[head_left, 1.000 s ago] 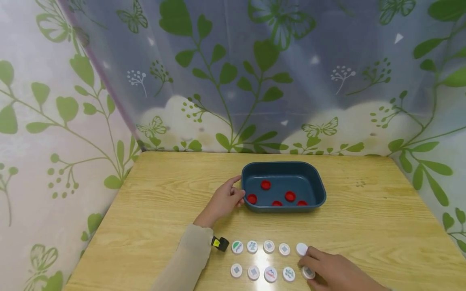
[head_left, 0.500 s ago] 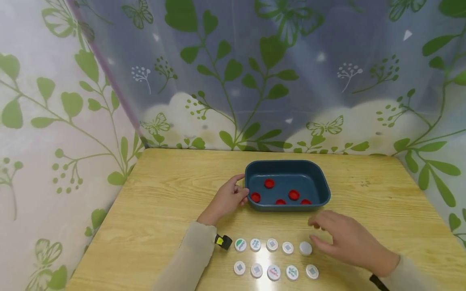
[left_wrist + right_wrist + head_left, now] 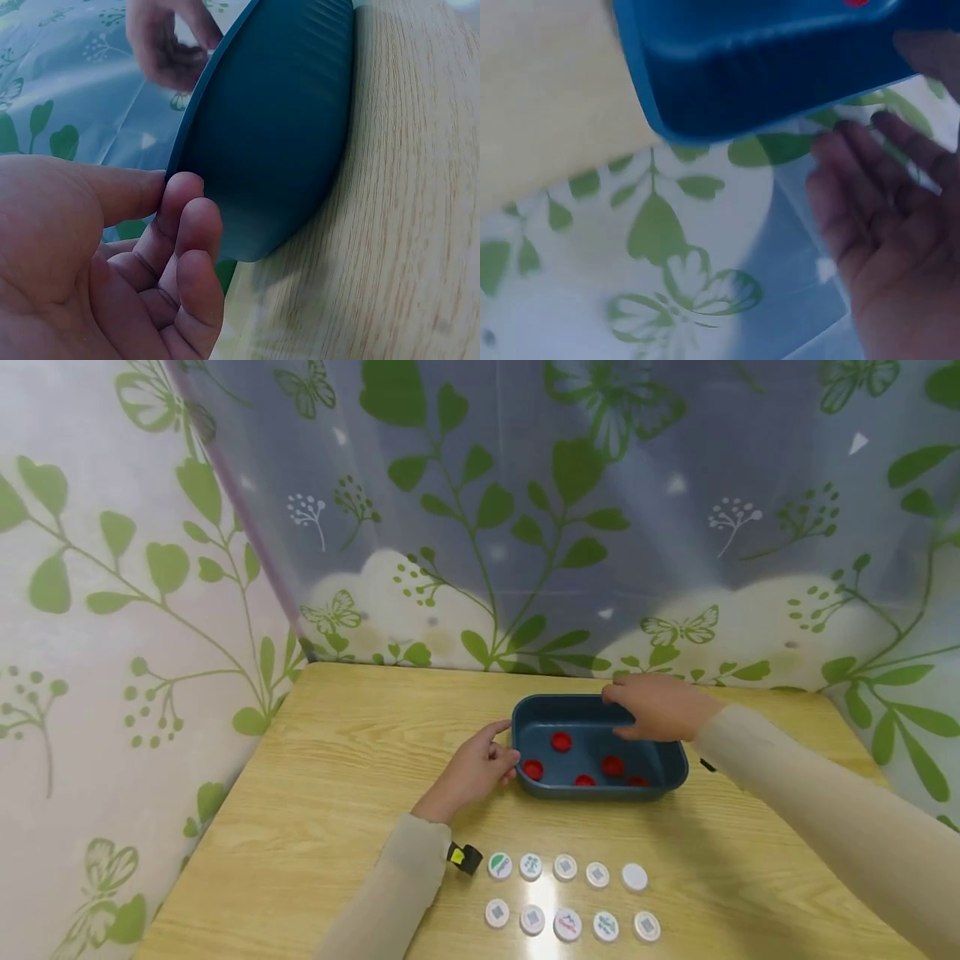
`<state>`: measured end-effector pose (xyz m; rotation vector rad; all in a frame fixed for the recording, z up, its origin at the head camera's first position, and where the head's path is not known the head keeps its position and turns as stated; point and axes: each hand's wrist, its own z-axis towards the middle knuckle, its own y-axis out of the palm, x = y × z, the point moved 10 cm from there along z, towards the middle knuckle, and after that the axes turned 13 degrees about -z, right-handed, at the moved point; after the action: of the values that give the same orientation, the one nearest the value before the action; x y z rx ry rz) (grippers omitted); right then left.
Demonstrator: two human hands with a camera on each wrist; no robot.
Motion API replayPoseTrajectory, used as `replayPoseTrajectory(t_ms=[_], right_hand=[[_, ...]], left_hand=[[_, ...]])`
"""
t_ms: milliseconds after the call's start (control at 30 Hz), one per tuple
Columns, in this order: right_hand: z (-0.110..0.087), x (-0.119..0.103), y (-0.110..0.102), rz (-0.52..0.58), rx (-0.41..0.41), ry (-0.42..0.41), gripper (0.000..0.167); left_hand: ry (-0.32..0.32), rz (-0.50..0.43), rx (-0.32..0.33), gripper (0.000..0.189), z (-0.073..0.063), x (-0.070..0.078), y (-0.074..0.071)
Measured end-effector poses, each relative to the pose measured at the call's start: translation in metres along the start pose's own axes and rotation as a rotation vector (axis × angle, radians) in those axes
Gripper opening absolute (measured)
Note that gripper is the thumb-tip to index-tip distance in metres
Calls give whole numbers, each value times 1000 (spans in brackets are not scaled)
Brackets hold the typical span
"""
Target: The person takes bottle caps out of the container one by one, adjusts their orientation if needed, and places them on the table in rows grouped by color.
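A dark blue rectangular tub (image 3: 555,792) stands on the wooden table, with several small round red caps (image 3: 612,766) lying in it. My left hand (image 3: 477,770) pinches its left rim; in the left wrist view the thumb is at the rim and the fingertips (image 3: 199,225) lie against the outer wall. Over the far right rim reaches my right hand (image 3: 660,706). In the right wrist view its fingers (image 3: 855,180) are loosely extended outside the tub, the thumb (image 3: 930,56) over the inner side, with a gap between them and nothing held.
Two rows of white round caps (image 3: 565,867), some with printed tops, lie on the table (image 3: 360,752) in front of the tub. A leaf-patterned curtain (image 3: 465,527) hangs behind the table's far edge and along the sides.
My right hand has left the white caps at the front right and moved up and away to the tub's far rim. The left hand keeps its hold; the whole view has shifted slightly.
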<state>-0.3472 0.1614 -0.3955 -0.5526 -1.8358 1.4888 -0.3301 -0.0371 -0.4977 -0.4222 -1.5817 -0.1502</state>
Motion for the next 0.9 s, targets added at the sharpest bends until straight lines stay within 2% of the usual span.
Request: replayPoseTrajectory(t_ms=[167,333,467,667,800,900], right_hand=[[40,-24,20,-68,-78,-111,42],[63,-49,50,-119,-150,-176,54],[71,-56,63,-137,-177,-181,46],[77,-57,70,-137,-187,-155,13],[84,-60,71,-152,-157,-153,20],[90,-62,72,-187,-140,-144,18]], left_hand=[[-15,6,3,58,1,0,-3],[-20,-9,-10,60,0,-1,-1],[12,-9,-27,63,-1,-1,3],[20,-10,-30,63,-1,1,4],[2,-11,-14,63,-1,1,1],[-10,-2,-9,63,0,-1,-1]])
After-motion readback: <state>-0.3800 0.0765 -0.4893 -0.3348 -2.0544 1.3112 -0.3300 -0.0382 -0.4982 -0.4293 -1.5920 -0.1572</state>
